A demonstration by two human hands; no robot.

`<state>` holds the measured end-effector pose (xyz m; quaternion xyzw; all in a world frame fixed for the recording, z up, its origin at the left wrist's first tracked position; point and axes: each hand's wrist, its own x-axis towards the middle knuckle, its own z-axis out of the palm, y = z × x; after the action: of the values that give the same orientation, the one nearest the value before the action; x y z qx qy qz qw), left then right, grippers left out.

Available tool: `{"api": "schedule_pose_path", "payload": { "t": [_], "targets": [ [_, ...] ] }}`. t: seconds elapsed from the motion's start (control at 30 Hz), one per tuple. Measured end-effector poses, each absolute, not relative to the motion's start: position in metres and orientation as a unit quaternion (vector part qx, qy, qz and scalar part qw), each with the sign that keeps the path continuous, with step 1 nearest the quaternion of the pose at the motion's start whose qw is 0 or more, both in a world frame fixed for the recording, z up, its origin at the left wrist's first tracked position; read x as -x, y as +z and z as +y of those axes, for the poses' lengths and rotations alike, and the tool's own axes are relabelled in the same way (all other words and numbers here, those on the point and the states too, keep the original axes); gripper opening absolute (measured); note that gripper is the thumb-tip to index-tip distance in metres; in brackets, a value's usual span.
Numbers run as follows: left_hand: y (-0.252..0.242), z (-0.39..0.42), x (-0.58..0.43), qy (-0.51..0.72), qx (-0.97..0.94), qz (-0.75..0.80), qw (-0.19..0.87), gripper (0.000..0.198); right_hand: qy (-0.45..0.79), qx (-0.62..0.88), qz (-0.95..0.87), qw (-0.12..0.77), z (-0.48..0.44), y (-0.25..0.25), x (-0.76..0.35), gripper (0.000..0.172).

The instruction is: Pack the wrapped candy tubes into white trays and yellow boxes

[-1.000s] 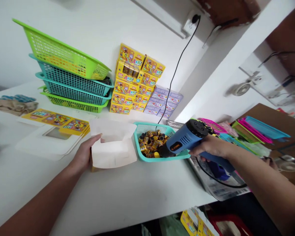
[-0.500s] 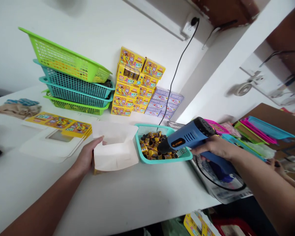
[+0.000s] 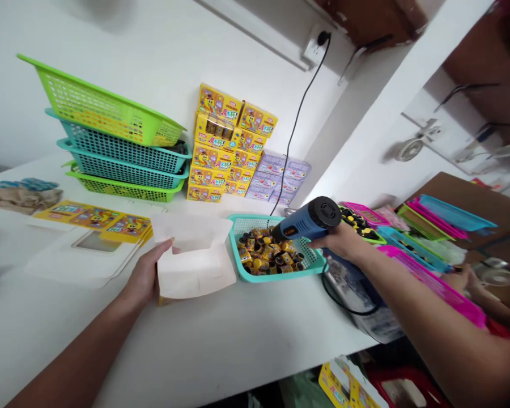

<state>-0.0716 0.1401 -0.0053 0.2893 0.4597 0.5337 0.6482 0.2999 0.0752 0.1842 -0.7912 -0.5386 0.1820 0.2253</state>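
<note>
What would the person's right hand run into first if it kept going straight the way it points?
The right hand, gripping a blue plastic heat gun, would likely reach the small yellow-and-black pieces heaped in the teal mesh basket first; depth is unclear.

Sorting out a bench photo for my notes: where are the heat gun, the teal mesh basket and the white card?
heat gun [image 3: 301, 225]: head view, on its blue body.
teal mesh basket [image 3: 276, 276]: head view, on its front rim.
white card [image 3: 195, 275]: head view, on its lower panel.

I have green and teal mesh baskets [image 3: 102, 113] stacked on desk [image 3: 68, 340]; yellow printed boxes [image 3: 221, 147] piled beside, lilac packets [image 3: 278, 178] next; black cable [image 3: 297, 113] running from wall socket [image 3: 317, 45].
</note>
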Motion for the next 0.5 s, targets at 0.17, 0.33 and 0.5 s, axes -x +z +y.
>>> {"api": "schedule_pose_path", "payload": {
  "t": [0.17,0.33,0.5],
  "targets": [
    [-0.005,0.140,0.074,0.518,-0.287,0.464,0.659,0.043,0.315,0.760,-0.517,0.236,0.063,0.187,-0.293,0.049],
    [0.003,0.138,0.074,0.492,-0.280,0.466,0.680,0.042,0.327,0.761,-0.537,0.161,0.048,0.206,-0.307,0.047],
    [0.007,0.135,0.073,0.483,-0.260,0.479,0.685,0.041,0.083,0.819,-0.561,0.087,0.053,0.206,-0.320,0.031]
  ]
}}
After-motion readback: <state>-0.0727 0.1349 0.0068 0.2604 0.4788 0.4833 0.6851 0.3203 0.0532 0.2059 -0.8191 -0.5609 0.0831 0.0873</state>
